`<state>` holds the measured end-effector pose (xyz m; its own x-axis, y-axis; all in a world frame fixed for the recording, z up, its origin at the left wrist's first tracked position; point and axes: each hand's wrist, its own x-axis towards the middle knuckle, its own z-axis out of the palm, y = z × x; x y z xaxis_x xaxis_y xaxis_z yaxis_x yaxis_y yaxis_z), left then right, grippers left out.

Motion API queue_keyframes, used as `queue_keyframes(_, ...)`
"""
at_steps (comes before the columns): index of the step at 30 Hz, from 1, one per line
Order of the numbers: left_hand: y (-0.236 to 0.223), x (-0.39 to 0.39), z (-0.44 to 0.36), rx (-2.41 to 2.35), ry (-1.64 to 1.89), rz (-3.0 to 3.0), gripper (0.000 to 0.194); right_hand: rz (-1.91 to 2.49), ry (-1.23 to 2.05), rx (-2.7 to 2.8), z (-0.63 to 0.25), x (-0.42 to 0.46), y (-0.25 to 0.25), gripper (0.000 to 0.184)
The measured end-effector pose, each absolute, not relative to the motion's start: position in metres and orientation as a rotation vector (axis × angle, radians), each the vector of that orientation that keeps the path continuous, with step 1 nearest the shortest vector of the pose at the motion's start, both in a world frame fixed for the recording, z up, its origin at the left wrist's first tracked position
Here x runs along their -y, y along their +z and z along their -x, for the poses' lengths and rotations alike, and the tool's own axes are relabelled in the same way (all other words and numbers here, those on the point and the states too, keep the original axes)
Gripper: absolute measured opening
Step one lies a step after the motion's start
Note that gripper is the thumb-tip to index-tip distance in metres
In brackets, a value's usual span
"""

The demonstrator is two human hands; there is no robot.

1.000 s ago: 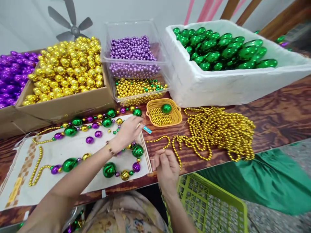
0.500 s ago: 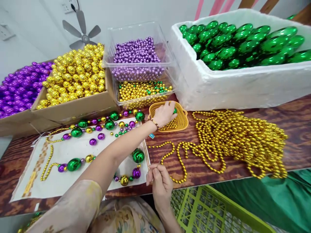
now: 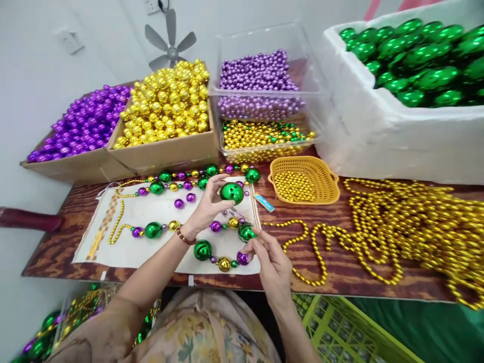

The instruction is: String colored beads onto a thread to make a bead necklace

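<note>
My left hand [image 3: 209,202] is closed around a large shiny green ball bead [image 3: 232,193], held up over the white cloth [image 3: 145,252]. My right hand [image 3: 273,259] is pinched at the cloth's right edge, its fingertips apparently on a thin string that is hard to see. Those fingertips are beside a green ball [image 3: 245,232] and a purple ball [image 3: 242,258] at the end of a beaded strand. The strand, of green, gold and purple balls, curves across the cloth to small gold beads [image 3: 115,234] at the left. Two loose purple balls [image 3: 179,203] lie inside the loop.
An orange basket [image 3: 328,194] with small gold beads stands right of the cloth, near a blue packet [image 3: 264,202]. Gold bead chains [image 3: 408,237] are heaped farther right. Behind are cardboard boxes [image 3: 162,156], clear plastic tubs [image 3: 264,93] and a white foam box [image 3: 378,146] of green ornaments.
My left hand has come out of the orange basket and moved left over the cloth with the green ball. My right hand has moved up to the strand's end. The view has swung left.
</note>
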<state>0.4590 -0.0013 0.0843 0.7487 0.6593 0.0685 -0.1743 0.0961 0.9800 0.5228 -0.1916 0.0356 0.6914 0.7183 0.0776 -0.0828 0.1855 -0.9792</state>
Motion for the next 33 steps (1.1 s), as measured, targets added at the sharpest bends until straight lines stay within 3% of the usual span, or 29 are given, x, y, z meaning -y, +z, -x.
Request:
queue_keyframes(7, 0.096, -0.008, -0.428, -0.563, 0.730, -0.876, 0.036, 1.340, 0.641, 0.653, -0.506, 0.176, 0.050, 0.016)
queue_keyframes(21, 0.107, -0.029, -0.409, -0.684, 0.626, -0.494, 0.043, 1.501, 0.575, 0.912, -0.486, 0.172, 0.046, 0.017)
queue_keyframes(33, 0.105, -0.030, -0.408, -0.691, 0.607, -0.427, 0.033, 1.529, 0.590, 0.857, -0.480, 0.172, 0.045, 0.019)
